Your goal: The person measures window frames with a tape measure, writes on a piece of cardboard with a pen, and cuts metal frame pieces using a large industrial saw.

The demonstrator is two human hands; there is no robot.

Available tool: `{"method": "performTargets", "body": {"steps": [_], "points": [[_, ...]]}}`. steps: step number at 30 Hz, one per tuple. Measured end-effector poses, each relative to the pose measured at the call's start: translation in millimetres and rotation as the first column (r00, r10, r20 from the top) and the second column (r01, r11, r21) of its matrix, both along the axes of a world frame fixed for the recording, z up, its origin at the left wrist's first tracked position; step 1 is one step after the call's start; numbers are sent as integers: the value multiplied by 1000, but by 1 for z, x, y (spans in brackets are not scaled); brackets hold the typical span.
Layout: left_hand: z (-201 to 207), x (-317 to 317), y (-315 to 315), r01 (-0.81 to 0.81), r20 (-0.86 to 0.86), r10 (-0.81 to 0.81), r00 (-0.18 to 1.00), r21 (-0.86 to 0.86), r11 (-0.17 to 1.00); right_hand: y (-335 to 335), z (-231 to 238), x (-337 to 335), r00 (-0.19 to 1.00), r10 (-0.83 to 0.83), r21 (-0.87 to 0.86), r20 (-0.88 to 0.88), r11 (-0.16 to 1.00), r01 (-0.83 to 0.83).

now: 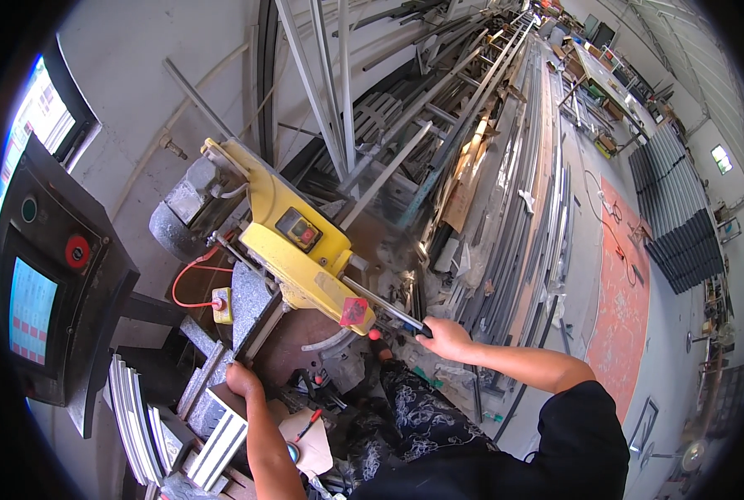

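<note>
A yellow cut-off saw with a dusty grey motor stands in front of me. My right hand is wrapped round the dark grip of its long metal lever. Left of the saw head, my left hand is closed at the grey metal bed; its fingertips and whatever they hold are hidden. Beside that wrist lie pale metal profiles. The blade is not clearly visible. A red tag-like piece sits at the saw head's near end.
A dark control panel with a lit screen and a red button stands at the left. A yellow switch box hangs on an orange cable. Long metal bars lie heaped along the floor to the right. A red-orange floor strip runs beyond.
</note>
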State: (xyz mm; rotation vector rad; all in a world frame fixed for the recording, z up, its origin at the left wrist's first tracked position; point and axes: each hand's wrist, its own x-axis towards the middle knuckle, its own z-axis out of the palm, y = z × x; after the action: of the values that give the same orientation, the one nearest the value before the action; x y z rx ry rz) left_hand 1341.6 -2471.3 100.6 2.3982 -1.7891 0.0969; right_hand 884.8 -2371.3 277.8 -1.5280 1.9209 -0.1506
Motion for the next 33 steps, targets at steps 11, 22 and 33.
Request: {"method": "performTargets", "body": {"steps": [11,22,33], "points": [[-2,-1,-1,18,-13,-18,1000,-21,1000,1,-12,-2,1000,-5,-13,-14,1000,5],[-9,7,-1,-11,1,11,1000,9,1000,1,-17,0,1000,-5,-12,-5,1000,5],[-4,1,-2,-19,-5,19,1000,-1,1000,3,-32,-3,1000,3,-27,-4,1000,-3]]}}
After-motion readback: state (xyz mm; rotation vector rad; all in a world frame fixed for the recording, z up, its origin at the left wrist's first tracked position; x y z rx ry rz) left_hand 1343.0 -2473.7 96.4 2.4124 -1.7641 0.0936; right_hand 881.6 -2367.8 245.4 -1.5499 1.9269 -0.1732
